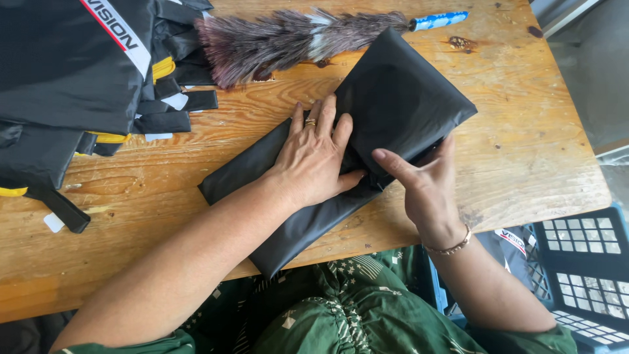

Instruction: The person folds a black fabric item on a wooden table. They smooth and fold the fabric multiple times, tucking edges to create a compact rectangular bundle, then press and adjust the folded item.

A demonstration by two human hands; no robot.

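Black fabric piece (393, 111) lies mid-frame on wooden table (524, 151), partly folded over. Left hand (314, 157) flat on it, fingers spread, pressing. Right hand (422, 180) grips the folded edge, thumb on top; fingers underneath probably curled, hidden. Feather duster (295, 39) top centre. Black garment pile (72, 78) upper left. Blue crate (583, 275) lower right.

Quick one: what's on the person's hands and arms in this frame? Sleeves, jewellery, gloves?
No gloves. The left hand wears a gold-coloured ring on one finger. The right hand has a thin gold-coloured bracelet at the wrist. Both forearms are bare; dark green patterned sleeves start near the elbows, matching the green garment below.
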